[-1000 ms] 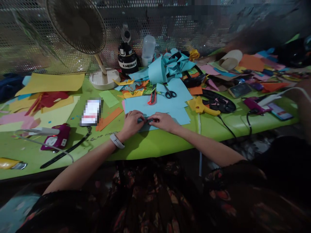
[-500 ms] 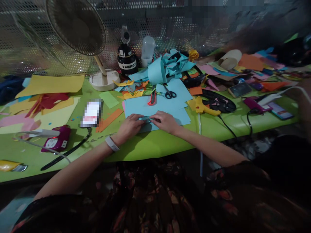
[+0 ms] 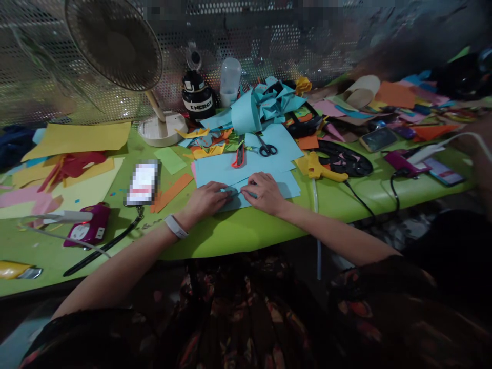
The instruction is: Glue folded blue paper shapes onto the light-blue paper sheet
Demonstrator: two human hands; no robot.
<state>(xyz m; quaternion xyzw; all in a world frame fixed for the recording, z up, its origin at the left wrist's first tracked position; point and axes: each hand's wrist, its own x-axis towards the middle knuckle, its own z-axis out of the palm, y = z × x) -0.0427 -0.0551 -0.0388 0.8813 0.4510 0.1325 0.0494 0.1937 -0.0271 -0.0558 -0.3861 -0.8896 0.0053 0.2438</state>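
Note:
Over the light blue paper sheets (image 3: 215, 171), my left hand (image 3: 205, 201) and my right hand (image 3: 265, 193) face each other. A small piece of blue paper (image 3: 233, 192) lies between the fingertips, mostly covered by them. My left fingers press on its left end. The right thumb and fingers pinch its other end, where a bit of blue shows. Just beyond the hands are a red utility knife (image 3: 238, 156) and black-handled scissors (image 3: 268, 149), both lying on the sheets.
To the right lies a yellow glue gun (image 3: 323, 169) with its cord. A phone (image 3: 143, 182), orange strips (image 3: 171, 192) and a purple power adapter (image 3: 89, 224) lie left. Behind stand a fan (image 3: 159, 128), a black bottle (image 3: 198, 97) and crumpled blue paper (image 3: 265, 105).
My right hand's fingers have curled and shifted slightly right, parting a little from the left hand. The left hand stays in nearly the same place. The view has shifted slightly.

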